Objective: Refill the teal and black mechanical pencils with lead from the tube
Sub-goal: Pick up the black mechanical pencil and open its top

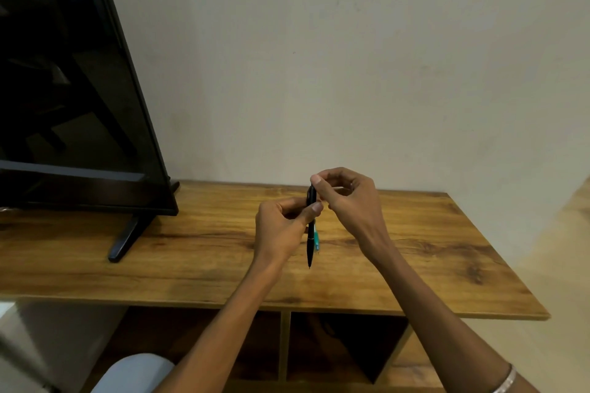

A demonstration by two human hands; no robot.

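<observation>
A person's left hand (281,226) gripped two mechanical pencils together, held upright above a wooden desk (198,252), tips pointing down. The black pencil (310,242) sat in front; the teal pencil (316,239) peeked out just behind it. The right hand (346,198) pinched at the black pencil's top end with thumb and forefinger, its other fingers curled; a small pale object, possibly the lead tube, seemed tucked in them, though this was unclear. The step appeared to be working the top cap. Doing it well likely meant keeping the barrels vertical and steady and pulling straight up. Both forearms reached forward, wrists raised. A dark monitor (79,89) stood at left.
</observation>
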